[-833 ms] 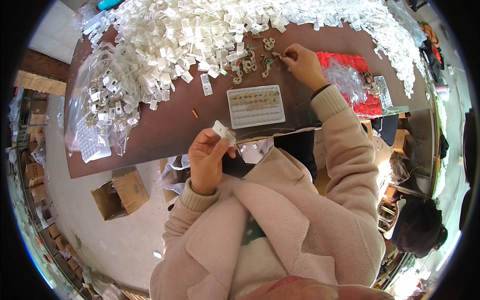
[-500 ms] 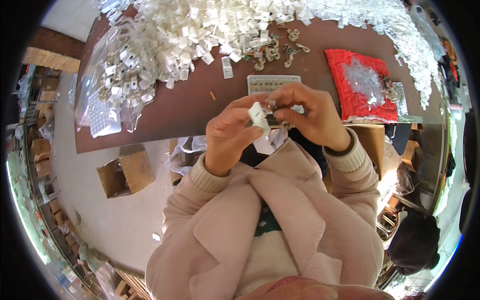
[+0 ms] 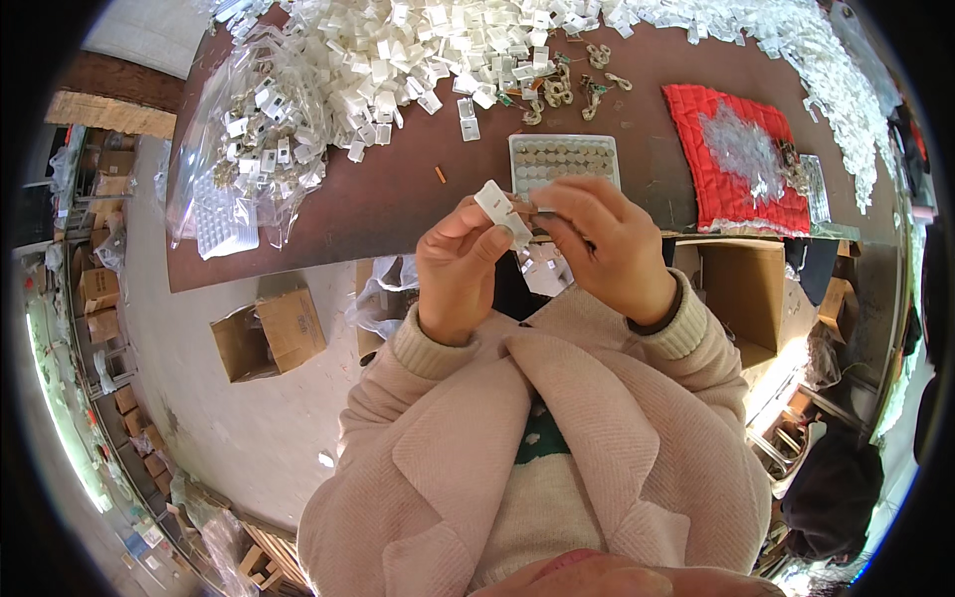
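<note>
Over the near edge of the brown surface (image 3: 368,219), both hands meet in front of the wearer's chest. Left hand (image 3: 458,261): thumb and fingers clamped on a white plastic piece (image 3: 497,206), which is held tilted, clear of the surface. Right hand (image 3: 609,244): fingers bent, thumb and forefinger close to each other at the right end of the piece; blurred, so cannot tell whether a small part is pinched between them. This hand obstructs the view of the near side of a pale compartment tray (image 3: 564,137), whose far rows contain small round tan parts. Beyond the tray: a loose cluster of small coiled pieces (image 3: 557,90). Far side, left of centre: a broad heap of white plastic parts (image 3: 398,60), with a few strays at its near border. Left end: a clear bag (image 3: 298,189) partly filled with similar parts; a white blister sheet (image 3: 224,229) beside it, hanging near the edge. Between bag and hands: a short orange stick (image 3: 440,174). Right side: a red quilted cloth (image 3: 686,114) bearing clear plastic bits (image 3: 741,149); just beside it, a silvery sheet (image 3: 816,189). Below, on the floor to the left: an open cardboard box (image 3: 291,328).
</note>
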Tool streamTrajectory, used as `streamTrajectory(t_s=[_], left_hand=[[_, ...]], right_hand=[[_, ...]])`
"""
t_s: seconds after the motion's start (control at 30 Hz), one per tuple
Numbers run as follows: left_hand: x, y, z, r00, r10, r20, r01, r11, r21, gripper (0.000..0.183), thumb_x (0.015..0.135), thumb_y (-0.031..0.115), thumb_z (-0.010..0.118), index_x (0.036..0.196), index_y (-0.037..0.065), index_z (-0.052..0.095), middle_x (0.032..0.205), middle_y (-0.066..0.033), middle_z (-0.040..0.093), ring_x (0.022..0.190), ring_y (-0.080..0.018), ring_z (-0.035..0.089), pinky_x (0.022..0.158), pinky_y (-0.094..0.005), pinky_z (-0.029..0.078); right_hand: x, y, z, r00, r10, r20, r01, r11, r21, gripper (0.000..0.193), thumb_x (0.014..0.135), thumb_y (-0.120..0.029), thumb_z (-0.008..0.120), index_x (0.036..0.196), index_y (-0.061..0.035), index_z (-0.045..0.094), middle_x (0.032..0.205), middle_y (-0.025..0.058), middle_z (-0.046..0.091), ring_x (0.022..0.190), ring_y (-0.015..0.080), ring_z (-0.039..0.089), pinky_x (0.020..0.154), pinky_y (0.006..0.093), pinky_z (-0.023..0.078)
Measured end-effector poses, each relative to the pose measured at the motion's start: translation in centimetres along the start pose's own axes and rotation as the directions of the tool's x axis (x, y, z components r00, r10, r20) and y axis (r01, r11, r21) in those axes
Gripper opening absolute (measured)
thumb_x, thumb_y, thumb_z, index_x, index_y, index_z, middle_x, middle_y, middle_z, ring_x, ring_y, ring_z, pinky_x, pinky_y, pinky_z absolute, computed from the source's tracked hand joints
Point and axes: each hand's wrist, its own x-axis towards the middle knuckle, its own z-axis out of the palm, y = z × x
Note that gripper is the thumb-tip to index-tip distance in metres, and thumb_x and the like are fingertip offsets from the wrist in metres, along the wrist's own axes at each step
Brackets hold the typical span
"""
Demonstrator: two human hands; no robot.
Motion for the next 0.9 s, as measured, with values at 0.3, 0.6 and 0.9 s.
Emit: streamTrajectory(t_s=[0.3,0.6,0.9], left_hand=[[-0.1,-0.1,-0.2,0.996,0.024,-0.082,-0.038,0.982,-0.183,0.022,0.091,-0.005,0.066,0.113,0.001,0.067,0.115,-0.0167,0.068,0.099,-0.0241,0.068,0.082,-0.037,0.06],[-0.2,-0.6,0.0,0.974,0.195,-0.112,-0.196,0.981,0.0,0.03,0.085,-0.016,0.068,0.11,0.0,0.067,0.114,-0.0171,0.069,0.105,-0.0236,0.067,0.088,-0.0375,0.06],[0.0,-1.1,-0.4,0.921,0.383,-0.072,-0.378,0.923,0.071,0.024,0.087,-0.015,0.067,0.106,-0.002,0.063,0.102,-0.0137,0.071,0.093,-0.0195,0.069,0.083,-0.0327,0.059]], right_hand=[[-0.6,-0.4,1.4,0.971,0.218,-0.098,-0.181,0.939,0.292,0.016,0.084,0.005,0.07,0.099,-0.0007,0.066,0.086,0.0092,0.064,0.071,0.0172,0.063,0.063,0.0267,0.05],[-0.5,-1.7,2.4,0.934,0.357,-0.008,-0.318,0.842,0.437,0.01,0.087,0.003,0.07,0.095,-0.0003,0.067,0.085,0.0088,0.067,0.07,0.0129,0.062,0.062,0.0249,0.05],[-0.5,-1.4,1.8,0.968,0.238,0.079,-0.245,0.827,0.507,0.015,0.087,0.01,0.069,0.101,0.0048,0.07,0.094,0.0098,0.069,0.078,0.0117,0.067,0.067,0.0237,0.053]])
